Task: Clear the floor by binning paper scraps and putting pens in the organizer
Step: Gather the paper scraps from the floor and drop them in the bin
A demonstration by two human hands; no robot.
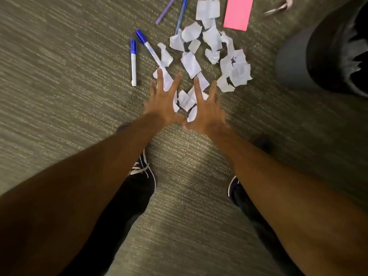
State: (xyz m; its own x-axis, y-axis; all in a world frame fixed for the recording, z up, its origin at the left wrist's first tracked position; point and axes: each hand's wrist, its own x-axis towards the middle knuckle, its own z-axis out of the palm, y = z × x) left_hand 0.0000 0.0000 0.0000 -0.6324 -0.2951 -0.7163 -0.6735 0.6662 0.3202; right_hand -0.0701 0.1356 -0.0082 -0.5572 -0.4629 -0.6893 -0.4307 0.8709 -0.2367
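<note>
Paper scraps [207,56], white and crumpled, some faintly printed, are scattered across a grey-green carpeted floor [59,76] in the upper middle of the head view. The pile runs from just beyond the fingertips up to a pink sheet [238,11] lying flat near the top edge. Two white markers with blue caps are seen to the left of the scraps: one marker [133,62] lies apart on the carpet, while the other marker [150,48] is angled with its lower end touching the nearest scraps. A purple pen [166,9] and a blue pen [182,13] are laid further back, the blue one reaching the top of the pile. A dark round bin [294,62] is seen at the right edge, well apart from the markers. A small blurred metallic object lies near the top right and cannot be made out.

Both arms are stretched forward and down. The left hand [165,104] is spread wide, fingers splayed over the nearest scraps; the right hand [207,110] is likewise spread, thumbs nearly meeting. Nothing is held in either hand; whether the fingertips touch the paper cannot be told. Dark shoes are seen below on the carpet.
</note>
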